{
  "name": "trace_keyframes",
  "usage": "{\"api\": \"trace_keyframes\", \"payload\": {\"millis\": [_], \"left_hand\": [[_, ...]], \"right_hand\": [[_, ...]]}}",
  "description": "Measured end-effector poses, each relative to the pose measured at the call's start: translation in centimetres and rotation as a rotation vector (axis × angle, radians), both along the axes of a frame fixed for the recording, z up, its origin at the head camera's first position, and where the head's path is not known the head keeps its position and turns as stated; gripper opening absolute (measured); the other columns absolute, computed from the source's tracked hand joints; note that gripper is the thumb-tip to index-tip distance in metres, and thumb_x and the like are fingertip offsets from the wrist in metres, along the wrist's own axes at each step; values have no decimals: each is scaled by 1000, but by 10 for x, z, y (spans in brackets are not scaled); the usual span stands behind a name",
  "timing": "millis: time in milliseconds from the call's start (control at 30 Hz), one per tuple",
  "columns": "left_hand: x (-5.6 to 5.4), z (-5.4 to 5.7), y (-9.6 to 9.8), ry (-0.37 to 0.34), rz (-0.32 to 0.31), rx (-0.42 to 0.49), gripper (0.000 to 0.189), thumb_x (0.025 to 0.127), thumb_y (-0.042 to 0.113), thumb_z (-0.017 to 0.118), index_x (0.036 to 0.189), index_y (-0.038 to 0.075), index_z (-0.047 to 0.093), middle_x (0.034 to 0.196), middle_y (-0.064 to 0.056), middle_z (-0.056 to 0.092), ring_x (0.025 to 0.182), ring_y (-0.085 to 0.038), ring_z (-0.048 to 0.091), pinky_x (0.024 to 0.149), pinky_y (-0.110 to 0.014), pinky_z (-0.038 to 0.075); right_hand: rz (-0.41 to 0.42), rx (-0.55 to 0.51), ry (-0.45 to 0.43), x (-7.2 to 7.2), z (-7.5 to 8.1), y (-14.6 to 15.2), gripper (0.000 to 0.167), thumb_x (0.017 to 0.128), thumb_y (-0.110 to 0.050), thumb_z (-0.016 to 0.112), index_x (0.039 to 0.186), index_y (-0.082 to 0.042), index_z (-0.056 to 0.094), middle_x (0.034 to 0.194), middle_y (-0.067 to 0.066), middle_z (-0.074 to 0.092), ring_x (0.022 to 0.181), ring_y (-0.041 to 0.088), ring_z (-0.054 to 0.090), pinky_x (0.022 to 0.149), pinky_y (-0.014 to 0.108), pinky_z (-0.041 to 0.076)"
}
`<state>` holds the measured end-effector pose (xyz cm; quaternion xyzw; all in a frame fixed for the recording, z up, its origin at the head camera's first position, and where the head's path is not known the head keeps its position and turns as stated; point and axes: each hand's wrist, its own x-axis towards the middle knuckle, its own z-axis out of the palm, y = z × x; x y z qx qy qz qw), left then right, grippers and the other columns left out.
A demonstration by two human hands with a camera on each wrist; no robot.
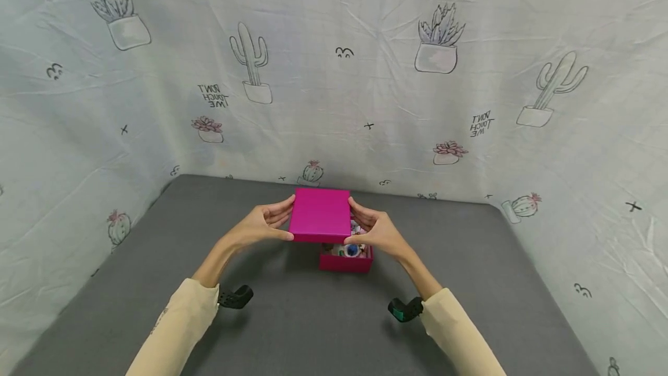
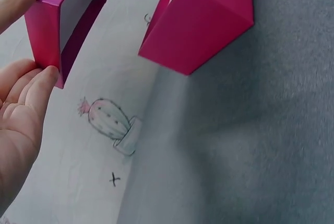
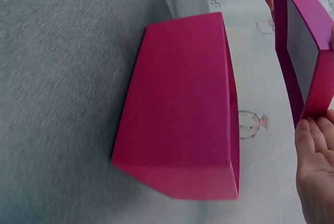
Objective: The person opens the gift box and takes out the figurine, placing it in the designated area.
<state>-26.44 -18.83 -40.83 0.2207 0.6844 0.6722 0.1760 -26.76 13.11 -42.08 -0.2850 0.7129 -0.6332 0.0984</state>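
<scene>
Both hands hold a square magenta box lid (image 1: 320,213) level in the air, one at each side. My left hand (image 1: 261,224) grips its left edge between thumb and fingers. Opposite it, my right hand (image 1: 380,231) pinches the right edge the same way. Below and slightly right of the lid, an open magenta box (image 1: 345,263) stands on the table, with small mixed items (image 1: 352,250) inside, partly hidden by the lid. In the left wrist view the lid's pale inside (image 2: 78,10) shows, apart from the box (image 2: 203,25). The right wrist view shows the box (image 3: 177,93) upright beneath the raised lid (image 3: 302,51).
A dark grey table (image 1: 302,329) spreads under the box. Behind and beside it hangs a pale curtain (image 1: 323,91) printed with cacti. Black wrist devices sit on the left (image 1: 236,297) and right (image 1: 406,310) forearms.
</scene>
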Motion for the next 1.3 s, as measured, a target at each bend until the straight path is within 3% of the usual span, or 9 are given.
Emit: {"api": "trace_keyframes", "payload": {"millis": [367, 567, 733, 900, 1000, 1167, 1300], "left_hand": [[8, -5, -30, 3, 35, -15, 93, 79, 1, 77, 152, 5, 19, 158, -9, 16, 143, -27, 21, 109, -39, 26], [15, -9, -44, 7, 49, 7, 93, 82, -1, 74, 153, 5, 15, 159, -9, 12, 144, -27, 17, 104, -24, 34], [22, -14, -51, 40, 74, 19, 91, 83, -2, 71, 153, 4, 13, 160, -10, 9, 144, -28, 14, 103, -20, 35], [27, -20, -49, 87, 208, 14, 80, 89, 6, 68, 152, 5, 19, 159, -9, 16, 144, -25, 18, 103, -19, 35], [27, -25, -47, 93, 315, 32, 73, 92, 10, 65, 152, 5, 23, 156, -10, 22, 141, -18, 27, 100, -20, 38], [27, -32, -42, 68, 527, 133, 65, 90, 10, 68, 147, 4, 37, 144, -8, 43, 119, -4, 54, 87, -24, 50], [27, -37, -39, 101, 582, 158, 59, 88, 10, 70, 141, -1, 45, 131, 0, 58, 108, -1, 60, 83, -23, 52]], "right_hand": [[66, 6, 54, -8, -4, -32, 92, 75, -8, 82, 149, -2, 28, 155, 9, 27, 138, 22, 33, 107, 47, 31], [80, -46, -39, -6, -8, -51, 90, 77, -4, 79, 150, -7, 27, 155, 0, 27, 139, 13, 31, 108, 47, 30], [104, -47, -28, -4, -11, -64, 91, 79, 2, 76, 152, -7, 23, 158, -2, 20, 142, 12, 23, 108, 41, 32], [175, -48, 26, -5, -14, -73, 94, 81, 8, 71, 153, -6, 12, 160, 1, 7, 145, 13, 11, 107, 36, 33], [181, -76, 61, -4, -15, -79, 95, 81, 10, 70, 154, -6, 10, 161, 3, 5, 145, 17, 9, 107, 37, 31], [47, -143, 59, 6, -20, -96, 86, 88, 2, 67, 153, -5, 12, 160, 4, 11, 145, 18, 14, 110, 34, 27], [-83, -196, -14, 11, -28, -108, 73, 94, -3, 61, 151, 2, 16, 158, 10, 14, 144, 21, 17, 109, 31, 27]]}}
